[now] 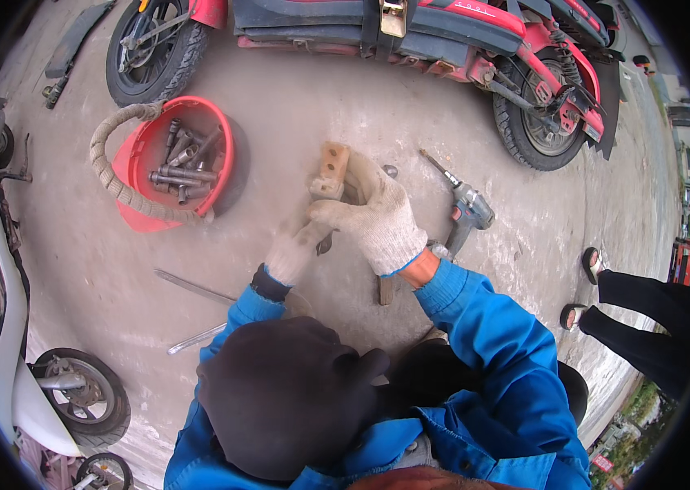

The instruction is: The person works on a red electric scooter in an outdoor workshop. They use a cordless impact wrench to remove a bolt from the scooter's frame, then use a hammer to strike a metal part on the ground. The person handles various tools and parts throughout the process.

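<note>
The right hand point(373, 212) pinches the brown holed part point(334, 160) in its grip, likely for steadiness; the blurred left hand's point(293, 250) grip cannot be determined. A cordless driver point(471, 209) lies nearby.

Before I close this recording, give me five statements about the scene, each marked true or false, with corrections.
1. The right hand holds a brown piece with holes. True.
2. Tubular metal pieces lie in the red bucket. True.
3. The power tool lies on the ground, to the right of the right hand. True.
4. The bucket is right of the power tool. False: it is to the left.
5. The right hand is bare. False: it wears a whitish glove.
</note>
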